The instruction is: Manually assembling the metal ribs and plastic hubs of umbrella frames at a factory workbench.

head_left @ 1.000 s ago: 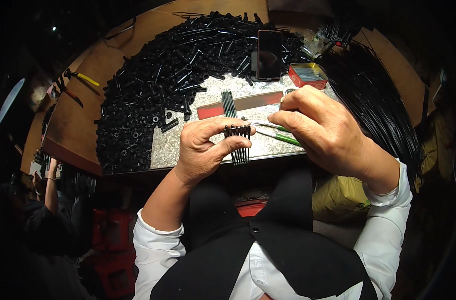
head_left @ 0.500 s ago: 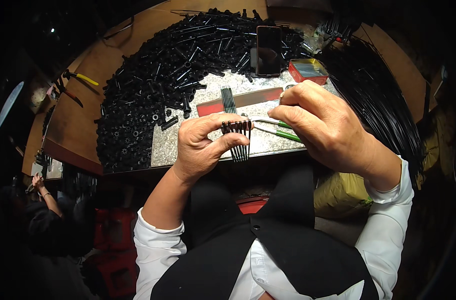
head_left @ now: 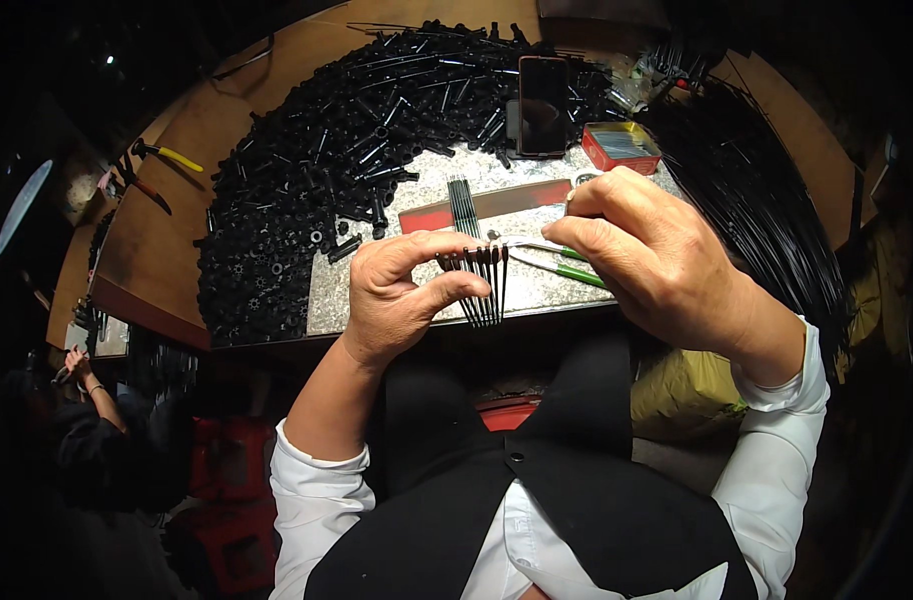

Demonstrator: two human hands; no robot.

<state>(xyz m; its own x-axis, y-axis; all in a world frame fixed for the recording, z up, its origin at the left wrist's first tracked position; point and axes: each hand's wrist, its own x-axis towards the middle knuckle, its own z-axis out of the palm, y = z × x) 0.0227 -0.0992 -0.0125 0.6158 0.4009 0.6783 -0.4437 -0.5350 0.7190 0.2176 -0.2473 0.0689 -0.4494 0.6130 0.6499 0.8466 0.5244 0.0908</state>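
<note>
My left hand is closed on a fan of several thin black rods, pinched between thumb and fingers near their dark, thicker ends. The rods' long shafts reach away over the table. To the right, my right hand hovers with thumb and index finger pressed together; whatever they hold, if anything, is too small to make out. Below its fingertips lie pliers with green handles, their metal jaws beside the rods. Under the rods' far part lies a flat red and grey bar.
Black tubular parts are heaped across the left and back. A phone stands behind the bright work surface, beside an open red tin. Long black rods lie at right. Yellow-handled pliers and another person's hand are at far left.
The rods' near ends have spread slightly in my left hand. My right hand has shifted slightly, its fingertips still together. The table scene sits a little lower and further right in view.
</note>
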